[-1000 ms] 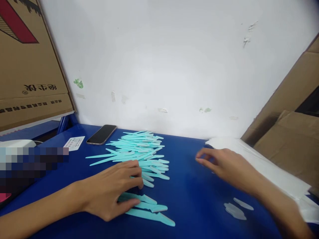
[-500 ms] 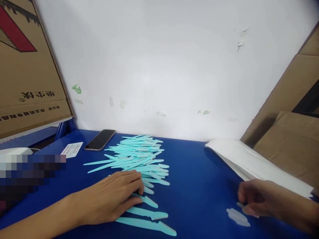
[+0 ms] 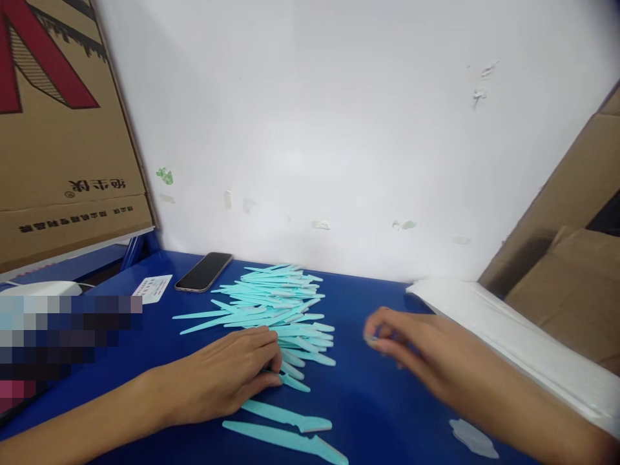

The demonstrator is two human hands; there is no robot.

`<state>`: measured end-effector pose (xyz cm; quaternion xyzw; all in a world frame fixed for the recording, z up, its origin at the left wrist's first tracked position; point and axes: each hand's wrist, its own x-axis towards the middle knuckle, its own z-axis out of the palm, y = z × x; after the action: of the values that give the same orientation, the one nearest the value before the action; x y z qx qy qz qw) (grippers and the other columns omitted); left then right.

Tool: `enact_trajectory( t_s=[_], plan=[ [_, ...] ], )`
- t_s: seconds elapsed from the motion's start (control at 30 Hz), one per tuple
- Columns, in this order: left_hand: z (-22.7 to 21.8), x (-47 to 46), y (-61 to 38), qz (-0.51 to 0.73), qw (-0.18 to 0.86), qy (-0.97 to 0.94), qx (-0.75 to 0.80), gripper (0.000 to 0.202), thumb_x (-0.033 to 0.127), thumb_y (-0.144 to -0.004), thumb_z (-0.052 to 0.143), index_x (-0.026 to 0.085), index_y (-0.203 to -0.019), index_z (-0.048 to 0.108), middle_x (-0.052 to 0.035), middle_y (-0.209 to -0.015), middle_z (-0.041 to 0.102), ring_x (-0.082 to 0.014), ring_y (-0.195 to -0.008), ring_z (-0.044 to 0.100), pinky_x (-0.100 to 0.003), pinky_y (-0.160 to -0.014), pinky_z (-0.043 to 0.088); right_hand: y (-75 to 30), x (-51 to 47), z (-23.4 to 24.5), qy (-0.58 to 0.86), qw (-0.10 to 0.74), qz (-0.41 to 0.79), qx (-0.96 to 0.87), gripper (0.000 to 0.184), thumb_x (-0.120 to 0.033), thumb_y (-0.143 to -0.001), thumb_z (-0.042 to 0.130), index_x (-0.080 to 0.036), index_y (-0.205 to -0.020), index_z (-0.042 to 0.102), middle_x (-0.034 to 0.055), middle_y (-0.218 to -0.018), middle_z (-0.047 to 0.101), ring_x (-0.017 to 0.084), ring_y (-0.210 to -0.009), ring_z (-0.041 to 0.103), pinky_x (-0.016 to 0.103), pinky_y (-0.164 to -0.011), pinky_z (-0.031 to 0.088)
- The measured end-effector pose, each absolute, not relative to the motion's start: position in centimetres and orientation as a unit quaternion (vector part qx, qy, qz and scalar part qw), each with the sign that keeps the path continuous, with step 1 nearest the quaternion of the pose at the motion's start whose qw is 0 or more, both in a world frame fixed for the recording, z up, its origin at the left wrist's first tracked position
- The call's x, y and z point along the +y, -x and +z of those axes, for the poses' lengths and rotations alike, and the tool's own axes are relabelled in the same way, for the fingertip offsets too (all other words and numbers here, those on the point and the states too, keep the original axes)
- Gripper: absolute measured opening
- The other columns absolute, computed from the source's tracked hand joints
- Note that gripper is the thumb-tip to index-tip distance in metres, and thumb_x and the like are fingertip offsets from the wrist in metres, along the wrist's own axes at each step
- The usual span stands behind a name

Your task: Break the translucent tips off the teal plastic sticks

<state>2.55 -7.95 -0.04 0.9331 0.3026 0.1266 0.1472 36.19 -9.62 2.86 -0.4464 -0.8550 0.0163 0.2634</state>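
A heap of turquoise eyebrow razors [image 3: 271, 294] lies on the blue table [image 3: 368, 400]. At the near end of the heap, my left hand [image 3: 237, 371] pinches one razor [image 3: 296, 383] whose blade end points right. Two loose razors, a nearer one [image 3: 285, 441] and another [image 3: 290, 414], lie side by side below that hand. To the right of the heap, my right hand [image 3: 411, 342] is up over the table with thumb and forefinger pinched. A small pale piece shows at its fingertips, too blurred to name. Flat, translucent whitish pieces [image 3: 473, 439] lie below my right forearm.
A phone [image 3: 203, 271] and a printed white card [image 3: 153, 289] lie at the back left. White plastic sheeting [image 3: 523, 349] covers the right side, beside a brown cardboard box [image 3: 571, 290]. Another carton [image 3: 72, 148] stands at left. A white wall [image 3: 310, 129] closes the back.
My right hand has moved left and away from me, from the whitish pieces toward the razors. My left hand stays at the heap's near end. The view has shifted slightly.
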Motion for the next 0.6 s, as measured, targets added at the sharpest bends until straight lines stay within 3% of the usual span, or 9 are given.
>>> enact_trajectory(
  t_s=[0.07,0.13,0.27,0.6],
  plan=[
    [-0.2,-7.9,-2.6,0.132,0.127,-0.936,0.302,0.008,0.024,-0.104,0.052,0.023,-0.099,0.058,-0.0013,-0.096,0.064,-0.0177,-0.086,0.062,-0.026,-0.077,0.047,-32.8,-9.6,3.3,0.404,0.236,0.054,-0.882,0.02,-0.037,-0.105,0.05,-0.034,-0.111,0.068,-0.0021,-0.101,0.075,0.017,-0.081,0.071,0.027,-0.072,0.054],
    [-0.5,-7.9,-2.6,0.143,0.101,-0.934,0.311,0.009,0.024,-0.105,0.05,0.023,-0.1,0.057,-0.0005,-0.092,0.064,-0.0179,-0.082,0.061,-0.028,-0.079,0.046,-30.6,-9.6,2.8,0.385,0.236,0.084,-0.889,0.022,-0.032,-0.106,0.048,-0.035,-0.117,0.067,-0.0028,-0.104,0.074,0.017,-0.083,0.071,0.027,-0.075,0.053],
    [-0.8,-7.6,-2.6,0.161,0.071,-0.924,0.339,0.011,0.022,-0.107,0.043,0.024,-0.103,0.053,0.0008,-0.088,0.063,-0.018,-0.077,0.061,-0.031,-0.08,0.044,-29.4,-9.8,0.5,0.38,0.284,0.118,-0.872,0.023,-0.029,-0.105,0.052,-0.033,-0.117,0.071,-0.0019,-0.098,0.074,0.017,-0.081,0.07,0.027,-0.071,0.05],
    [-0.6,-7.4,-2.4,0.173,0.024,-0.924,0.341,0.017,0.03,-0.111,0.029,0.024,-0.108,0.045,0.0015,-0.086,0.064,-0.0166,-0.058,0.055,-0.028,-0.055,0.031,-29.4,-10.0,-0.9,0.375,0.338,0.123,-0.854,0.022,-0.024,-0.104,0.054,-0.028,-0.114,0.073,0.0003,-0.098,0.076,0.016,-0.083,0.071,0.026,-0.071,0.051]
  ],
)
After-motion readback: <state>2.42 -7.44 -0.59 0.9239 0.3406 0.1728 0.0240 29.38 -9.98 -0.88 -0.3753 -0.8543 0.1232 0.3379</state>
